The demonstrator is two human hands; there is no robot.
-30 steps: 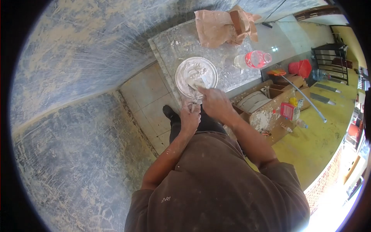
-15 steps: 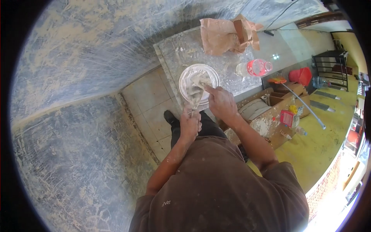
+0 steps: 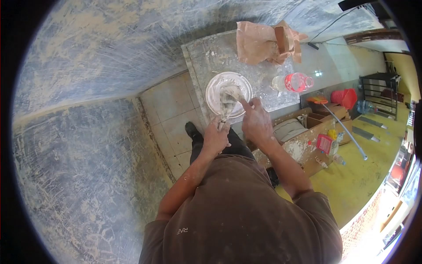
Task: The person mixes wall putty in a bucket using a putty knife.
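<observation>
A round white tub [image 3: 208,91] of pale wet filler stands near the table's edge in front of me. My left hand [image 3: 215,138] is closed around the handle of a smeared putty knife [image 3: 227,108], its blade pointing away from me over the tub. From the right, my right hand [image 3: 257,122] grips a second putty knife [image 3: 234,92], whose coated blade meets or overlaps the first one above the filler. Paste hides the exact edges of both blades. White residue marks my fingers.
On the stained table [image 3: 200,55] are a torn brown paper bag [image 3: 257,42] and a clear bottle with a red label [image 3: 295,82]. To the right are a cardboard box [image 3: 303,143], a pink bottle [image 3: 324,143], a blue-handled broom [image 3: 345,127] and a red bucket [image 3: 343,98]. Scraped walls [image 3: 83,163] rise on the left.
The view has shifted slightly. The right putty knife's blade now lies closer across the left one, and my right hand has turned a little over the tub's near right side.
</observation>
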